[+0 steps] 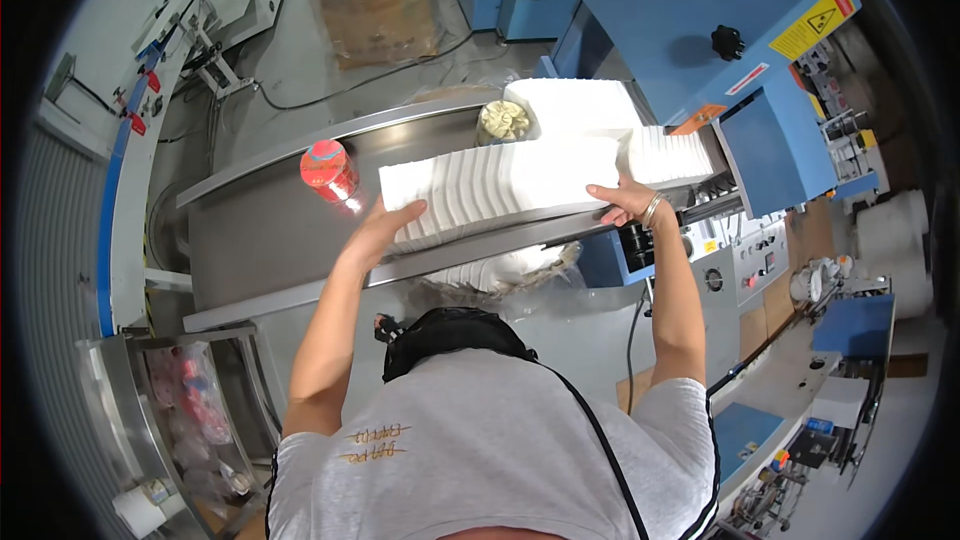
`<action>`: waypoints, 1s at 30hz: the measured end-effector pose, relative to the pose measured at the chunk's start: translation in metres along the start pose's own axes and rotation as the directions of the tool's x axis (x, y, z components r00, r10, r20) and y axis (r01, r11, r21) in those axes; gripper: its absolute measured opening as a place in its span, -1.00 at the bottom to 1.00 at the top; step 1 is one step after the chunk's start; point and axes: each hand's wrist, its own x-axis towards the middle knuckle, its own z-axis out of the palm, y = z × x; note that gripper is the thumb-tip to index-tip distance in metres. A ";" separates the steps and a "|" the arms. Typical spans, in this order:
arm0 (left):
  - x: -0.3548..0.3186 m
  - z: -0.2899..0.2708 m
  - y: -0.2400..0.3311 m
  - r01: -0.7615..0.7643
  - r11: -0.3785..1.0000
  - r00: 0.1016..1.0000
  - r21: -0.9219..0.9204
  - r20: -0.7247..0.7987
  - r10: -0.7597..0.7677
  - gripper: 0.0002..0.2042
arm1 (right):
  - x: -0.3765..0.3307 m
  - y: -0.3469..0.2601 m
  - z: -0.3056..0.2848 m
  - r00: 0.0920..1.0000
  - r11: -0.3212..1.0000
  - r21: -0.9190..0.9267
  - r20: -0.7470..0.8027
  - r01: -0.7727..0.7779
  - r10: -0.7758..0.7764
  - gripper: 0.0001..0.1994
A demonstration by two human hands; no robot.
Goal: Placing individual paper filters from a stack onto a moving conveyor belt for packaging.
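Note:
A long row of white, soft-looking folded sheets [500, 185] lies along the near side of a metal trough; whether they are paper or cloth I cannot tell. My left hand [385, 225] grips its left end, thumb on top and the other fingers mostly hidden behind it. At the opposite end my right hand [630, 202] presses in, thumb on top and fingers curled at the near lower edge. The row is squeezed between both hands. More white sheets [570, 105] stand behind it, and another white stack [670, 155] continues toward the machine on the right.
The metal trough [265, 225] holds a red-lidded container [330, 172] on the left and a jar-like container with a crinkled cream top [503, 122] farther back. A blue machine [690, 35] borders the right. A plastic-lined carton [380, 10] stands beyond; a bagged white bundle [505, 270] sits below the near rail.

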 end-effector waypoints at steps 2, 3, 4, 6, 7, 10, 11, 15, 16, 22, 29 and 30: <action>-0.010 -0.023 -0.007 -0.036 0.999 0.999 0.012 -0.029 0.036 -0.27 | -0.003 -0.010 0.023 0.997 0.998 -0.043 0.070 0.042 -0.039 0.03; -0.016 -0.037 -0.012 -0.022 1.000 0.998 0.001 -0.051 0.022 -0.28 | -0.005 -0.014 0.038 0.991 0.994 -0.051 0.094 0.098 -0.093 0.01; -0.024 -0.052 -0.017 -0.008 1.000 0.997 -0.007 -0.075 0.007 -0.28 | -0.005 -0.020 0.054 0.989 0.993 -0.076 0.122 0.096 -0.086 -0.02; -0.045 -0.087 -0.025 0.060 0.993 0.991 -0.104 -0.110 -0.071 -0.31 | -0.015 -0.038 0.094 0.989 0.988 -0.089 0.085 0.129 -0.122 -0.01; -0.052 -0.106 -0.031 0.083 0.984 0.987 -0.160 -0.121 -0.103 -0.32 | -0.013 -0.040 0.110 0.976 0.981 -0.075 0.140 0.179 -0.168 0.04; -0.078 -0.149 -0.027 0.098 0.982 0.970 -0.163 -0.204 -0.131 -0.29 | 0.007 -0.053 0.157 0.968 0.936 -0.252 0.123 0.244 -0.219 0.09; -0.087 -0.163 -0.031 0.086 0.986 0.962 -0.146 -0.245 -0.120 -0.27 | -0.007 -0.081 0.173 0.972 0.925 -0.310 0.155 0.219 -0.178 0.08; -0.104 -0.195 -0.033 0.047 0.985 0.948 -0.164 -0.303 -0.095 -0.23 | 0.033 -0.090 0.204 0.865 0.793 -0.345 0.170 0.502 -0.473 0.17; -0.105 -0.195 -0.034 0.047 0.985 0.946 -0.168 -0.310 -0.098 -0.23 | 0.039 -0.096 0.202 0.878 0.800 -0.361 0.206 0.479 -0.433 0.19; -0.096 -0.175 -0.028 0.010 0.995 0.940 -0.096 -0.339 -0.042 -0.20 | 0.023 -0.106 0.178 0.909 0.930 -0.147 0.307 0.337 -0.281 -0.08; -0.087 -0.140 -0.015 -0.002 0.999 0.917 -0.036 -0.400 -0.013 -0.15 | -0.012 -0.132 0.170 0.859 0.509 -0.848 -0.365 -0.148 -0.359 -0.08; -0.085 -0.138 -0.014 -0.024 0.999 0.918 -0.026 -0.396 0.011 -0.14 | -0.017 -0.134 0.174 0.750 0.498 -0.864 -0.380 -0.079 -0.541 -0.11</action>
